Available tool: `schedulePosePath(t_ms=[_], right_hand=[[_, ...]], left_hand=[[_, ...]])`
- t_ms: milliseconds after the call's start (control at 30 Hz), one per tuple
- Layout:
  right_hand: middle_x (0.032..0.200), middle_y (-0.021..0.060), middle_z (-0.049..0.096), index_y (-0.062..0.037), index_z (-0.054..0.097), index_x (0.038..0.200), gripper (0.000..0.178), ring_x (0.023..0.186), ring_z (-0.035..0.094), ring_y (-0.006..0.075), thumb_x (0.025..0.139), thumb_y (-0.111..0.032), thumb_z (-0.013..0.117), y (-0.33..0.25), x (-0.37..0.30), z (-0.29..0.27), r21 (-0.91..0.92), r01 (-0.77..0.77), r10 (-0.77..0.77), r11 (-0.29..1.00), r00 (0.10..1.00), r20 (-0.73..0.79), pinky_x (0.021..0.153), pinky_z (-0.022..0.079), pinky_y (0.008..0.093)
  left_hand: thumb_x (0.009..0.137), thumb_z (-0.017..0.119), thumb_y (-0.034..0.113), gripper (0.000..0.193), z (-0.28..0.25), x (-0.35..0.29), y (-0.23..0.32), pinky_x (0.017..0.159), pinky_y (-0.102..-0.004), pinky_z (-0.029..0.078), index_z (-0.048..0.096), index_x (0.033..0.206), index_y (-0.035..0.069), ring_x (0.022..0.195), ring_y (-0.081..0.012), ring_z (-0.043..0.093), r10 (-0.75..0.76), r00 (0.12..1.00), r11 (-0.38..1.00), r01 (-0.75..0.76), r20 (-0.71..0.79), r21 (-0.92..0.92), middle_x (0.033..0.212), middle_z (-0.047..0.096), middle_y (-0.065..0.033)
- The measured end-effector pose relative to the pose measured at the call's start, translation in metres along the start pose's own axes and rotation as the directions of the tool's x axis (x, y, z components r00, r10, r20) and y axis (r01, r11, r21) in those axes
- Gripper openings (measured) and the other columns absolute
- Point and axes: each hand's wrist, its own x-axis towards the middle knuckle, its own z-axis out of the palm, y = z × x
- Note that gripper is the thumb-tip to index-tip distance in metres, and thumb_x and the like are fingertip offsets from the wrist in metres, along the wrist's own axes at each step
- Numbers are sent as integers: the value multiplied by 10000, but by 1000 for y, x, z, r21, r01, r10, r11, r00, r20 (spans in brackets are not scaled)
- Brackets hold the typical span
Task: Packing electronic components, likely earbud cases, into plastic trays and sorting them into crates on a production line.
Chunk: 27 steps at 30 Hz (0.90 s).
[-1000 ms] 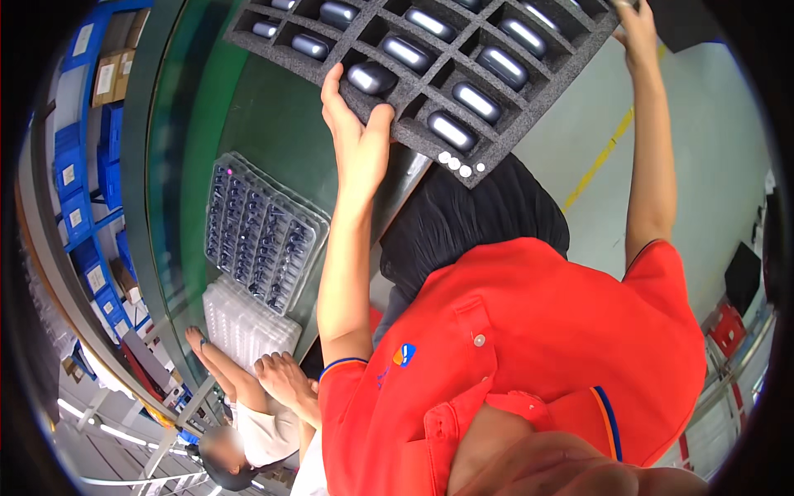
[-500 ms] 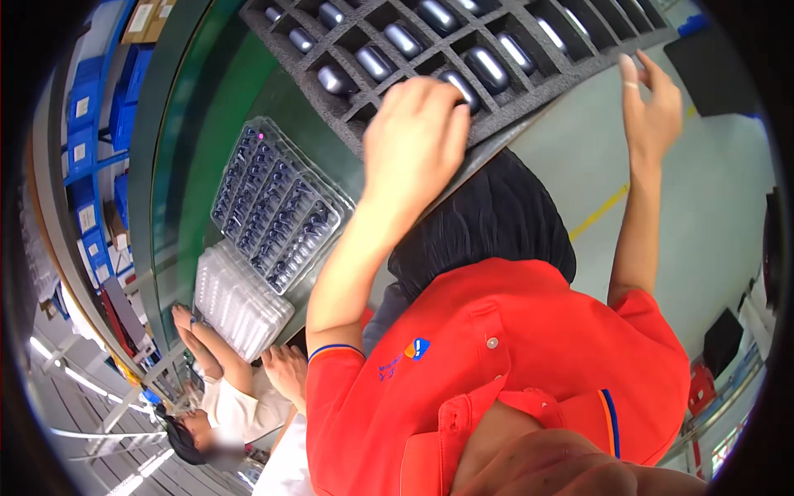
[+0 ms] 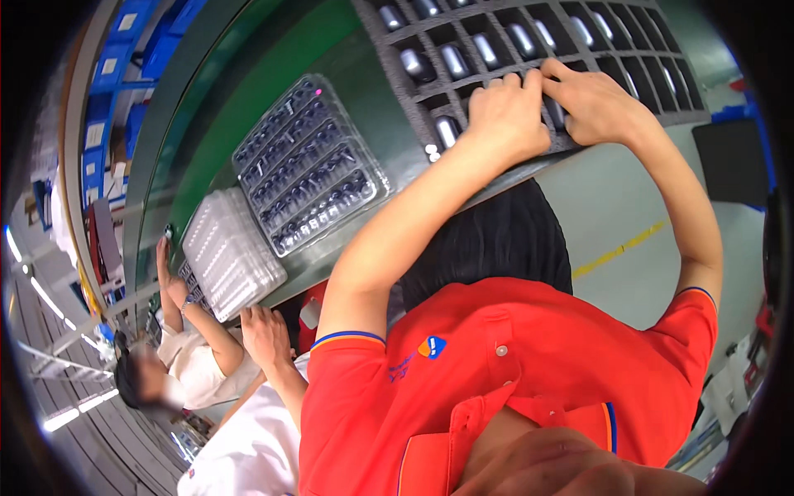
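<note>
A grey foam tray (image 3: 418,93) with many square compartments lies before me, and dark, glossy, rounded oblong cases (image 3: 453,61) sit in many of them. Over its near rows is my left hand (image 3: 506,117), fingers bent down and drawn together. My right hand (image 3: 602,107) comes in from the right, its fingers curled and its forefinger at the left hand's fingertips. One dark case (image 3: 557,114) shows partly between the hands. What either hand grips is hidden under the fingers.
Left of the foam tray, a clear plastic tray (image 3: 376,186) of small dark parts lies on the green bench (image 3: 364,78). A stack of clear trays (image 3: 227,248) stands beyond it. Co-workers (image 3: 207,364) sit at the lower left. Blue bins (image 3: 95,132) line a shelf.
My right hand has come from the air right of the foam tray to meet my left hand over it. The left hand has shifted right along the tray. The whole view has turned somewhat.
</note>
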Motion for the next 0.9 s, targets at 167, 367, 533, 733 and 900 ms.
schedulePosePath(t_ms=[167, 367, 533, 733, 900], right_hand=[[1026, 219, 672, 14, 579, 1104, 426, 1018, 625, 403, 694, -90, 625, -2, 3, -10, 33, -81, 78, 996, 992, 98, 853, 501, 492], [1114, 181, 678, -30, 573, 1265, 539, 997, 616, 423, 762, -129, 739, -12, -15, 1, 213, -63, 94, 975, 986, -139, 851, 494, 481], [1207, 58, 633, -57, 558, 1390, 594, 749, 540, 85, 812, -64, 698, -37, -31, 4, 438, -41, 274, 898, 831, -484, 658, 440, 238], [1106, 60, 639, -70, 479, 1416, 556, 801, 648, 110, 912, -178, 687, -108, 11, 4, 924, 62, 300, 377, 936, -186, 690, 534, 237], [1025, 127, 648, -7, 417, 1326, 441, 763, 688, 167, 955, -110, 631, -166, 53, 25, 938, 336, 409, -87, 871, -274, 679, 581, 288]], left_hand=[[712, 725, 147, 571, 25, -7, 5, 845, -533, 437, 533, 1234, 20, 986, -375, 628, 0, 978, 996, -19, -209, -91, 1048, 624, -203], [751, 758, 110, 757, 0, -16, 6, 791, -541, 429, 428, 1428, 35, 932, -382, 653, 31, 996, 993, -40, -89, -110, 1002, 625, -271], [749, 687, 47, 675, -20, -35, 4, 799, -520, 411, 457, 1374, -68, 827, -377, 644, 47, 931, 981, -111, -361, -157, 916, 627, -244], [855, 666, 16, 497, -82, -73, -41, 808, -321, 576, 447, 1300, -2, 970, -236, 697, -181, 968, 338, -104, -173, -935, 1079, 688, -209], [843, 760, 73, 330, -89, -118, -52, 768, -317, 562, 578, 1114, 22, 1019, -217, 636, -297, 746, 658, -292, -596, -694, 1178, 583, -157]])
